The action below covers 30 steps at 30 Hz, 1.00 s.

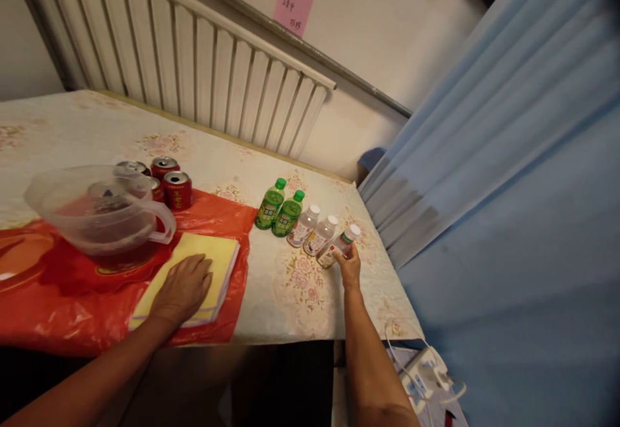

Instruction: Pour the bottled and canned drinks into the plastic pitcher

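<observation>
My left hand [186, 288] lies flat on a stack of yellow cloths or paper [220, 256], whose exact kind I cannot tell. The stack rests on a red plastic bag [203, 207]. At the right end of a row of bottles, my right hand [349, 265] grips a clear bottle [334, 251] with a white cap, which stands on the table. Beside it are two more white-capped bottles [317, 236] and, further left, two green-capped bottles of green drink [288, 215]. A translucent plastic jug [111, 214] with a handle is left of the stack.
Several opened red drink cans [177, 191] stand behind the jug. The table wears a flowered cloth [310, 323]. A white radiator [217, 72] runs along the wall. Blue curtains [508, 188] hang at the right, with a power strip [426, 375] and cables below the table edge.
</observation>
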Available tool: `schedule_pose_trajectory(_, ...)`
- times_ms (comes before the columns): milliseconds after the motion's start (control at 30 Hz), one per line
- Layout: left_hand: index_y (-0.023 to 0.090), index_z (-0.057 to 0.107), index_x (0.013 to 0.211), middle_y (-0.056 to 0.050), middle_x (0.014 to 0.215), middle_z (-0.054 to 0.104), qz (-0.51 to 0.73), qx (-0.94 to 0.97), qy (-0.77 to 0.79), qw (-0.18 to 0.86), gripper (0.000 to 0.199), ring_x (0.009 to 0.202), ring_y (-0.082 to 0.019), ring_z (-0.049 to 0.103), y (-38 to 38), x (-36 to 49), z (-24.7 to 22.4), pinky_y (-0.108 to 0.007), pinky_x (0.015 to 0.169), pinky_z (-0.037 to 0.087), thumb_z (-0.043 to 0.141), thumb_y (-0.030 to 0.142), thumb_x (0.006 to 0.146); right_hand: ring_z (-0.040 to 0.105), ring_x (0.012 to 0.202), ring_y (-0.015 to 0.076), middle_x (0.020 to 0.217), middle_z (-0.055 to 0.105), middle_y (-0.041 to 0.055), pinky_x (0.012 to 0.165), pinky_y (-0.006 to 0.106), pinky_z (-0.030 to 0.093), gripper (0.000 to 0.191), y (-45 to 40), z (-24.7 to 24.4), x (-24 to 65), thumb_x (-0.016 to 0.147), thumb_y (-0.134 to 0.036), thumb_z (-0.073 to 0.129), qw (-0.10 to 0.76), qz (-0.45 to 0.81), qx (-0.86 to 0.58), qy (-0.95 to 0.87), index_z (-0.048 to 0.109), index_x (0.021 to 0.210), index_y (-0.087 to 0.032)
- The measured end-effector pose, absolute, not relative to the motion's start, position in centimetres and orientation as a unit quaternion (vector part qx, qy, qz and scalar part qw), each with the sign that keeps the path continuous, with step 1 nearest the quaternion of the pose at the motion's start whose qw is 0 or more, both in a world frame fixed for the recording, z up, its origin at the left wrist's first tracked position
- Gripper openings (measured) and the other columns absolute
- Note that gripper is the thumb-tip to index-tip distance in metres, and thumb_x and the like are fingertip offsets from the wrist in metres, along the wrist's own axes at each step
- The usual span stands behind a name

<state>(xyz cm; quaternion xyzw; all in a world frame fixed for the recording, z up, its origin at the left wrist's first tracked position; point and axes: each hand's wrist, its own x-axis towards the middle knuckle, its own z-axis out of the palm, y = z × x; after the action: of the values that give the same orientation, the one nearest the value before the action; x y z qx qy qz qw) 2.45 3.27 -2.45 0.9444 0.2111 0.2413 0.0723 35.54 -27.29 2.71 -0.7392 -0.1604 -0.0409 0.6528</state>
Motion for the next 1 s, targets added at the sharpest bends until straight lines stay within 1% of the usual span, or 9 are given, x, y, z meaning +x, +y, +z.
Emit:
schedule_pose_trajectory(100, 0.013, 0.064, 0.117, -0.020, 0.126, 0.061, 0.247, 0.942, 0.213, 0.081, 0.040, 0.119, -0.035, 0.054, 3.4, 2.5, -2.5, -0.053, 0.100, 0.042, 0.041, 0.033, 0.092, 0.067, 0.093, 0.0220, 0.111, 0.070, 0.0080, 0.082, 0.035, 0.053, 0.074, -27.3, 1.7, 35.0, 0.059, -0.033, 0.075, 0.650, -0.028, -0.743, -0.155, 0.053, 0.128, -0.017)
schedule_pose_trajectory(233, 0.013, 0.065, 0.116, -0.020, 0.126, 0.062, 0.246, 0.942, 0.217, 0.068, 0.040, 0.119, -0.035, 0.055, 3.3, 2.5, -2.4, -0.052, 0.100, 0.043, 0.040, 0.033, 0.093, 0.068, 0.083, 0.0223, 0.098, 0.073, 0.0076, 0.074, 0.034, 0.054, 0.058, -27.0, -0.1, 34.1, 0.057, -0.028, 0.074, 0.634, -0.016, -0.761, -0.138, 0.059, 0.112, -0.017)
schedule_pose_trajectory(300, 0.013, 0.065, 0.116, -0.019, 0.126, 0.062, 0.243, 0.943, 0.217, 0.067, 0.040, 0.119, -0.034, 0.055, 3.2, 2.5, -2.3, -0.052, 0.100, 0.043, 0.040, 0.033, 0.093, 0.068, 0.080, 0.0215, 0.094, 0.074, 0.0065, 0.074, 0.033, 0.053, 0.050, -26.8, -1.0, 33.8, 0.056, -0.026, 0.073, 0.626, -0.019, -0.768, -0.129, 0.060, 0.104, -0.017)
schedule_pose_trajectory(400, 0.012, 0.064, 0.118, -0.020, 0.128, 0.061, 0.240, 0.944, 0.216, 0.068, 0.041, 0.119, -0.035, 0.054, 3.2, 2.4, -2.2, -0.052, 0.101, 0.042, 0.039, 0.032, 0.093, 0.067, 0.079, 0.0204, 0.092, 0.074, 0.0049, 0.075, 0.032, 0.052, 0.044, -26.7, -1.9, 33.6, 0.054, -0.026, 0.071, 0.616, -0.028, -0.778, -0.119, 0.060, 0.096, -0.019)
schedule_pose_trajectory(567, 0.011, 0.065, 0.117, -0.021, 0.125, 0.061, 0.238, 0.947, 0.209, 0.058, 0.041, 0.116, -0.035, 0.055, 3.3, 2.4, -2.2, -0.052, 0.100, 0.043, 0.039, 0.033, 0.093, 0.066, 0.081, 0.0194, 0.093, 0.073, 0.0031, 0.077, 0.031, 0.052, 0.043, -26.6, -2.1, 33.5, 0.054, -0.030, 0.070, 0.608, -0.038, -0.784, -0.118, 0.060, 0.095, -0.020)
schedule_pose_trajectory(733, 0.011, 0.064, 0.116, -0.020, 0.125, 0.061, 0.236, 0.948, 0.205, 0.051, 0.039, 0.117, -0.035, 0.055, 3.3, 2.4, -2.2, -0.050, 0.099, 0.044, 0.039, 0.032, 0.093, 0.065, 0.078, 0.0186, 0.089, 0.073, 0.0013, 0.075, 0.030, 0.051, 0.039, -26.6, -1.9, 33.2, 0.055, -0.029, 0.067, 0.599, -0.048, -0.790, -0.118, 0.061, 0.093, -0.020)
schedule_pose_trajectory(1000, 0.012, 0.064, 0.117, -0.019, 0.125, 0.061, 0.233, 0.948, 0.211, 0.047, 0.040, 0.117, -0.034, 0.055, 3.3, 2.4, -2.2, -0.050, 0.100, 0.043, 0.038, 0.033, 0.094, 0.062, 0.075, 0.0173, 0.092, 0.072, 0.0013, 0.073, 0.028, 0.048, 0.041, -26.5, -2.1, 33.1, 0.057, -0.033, 0.067, 0.583, -0.066, -0.800, -0.122, 0.061, 0.096, -0.021)
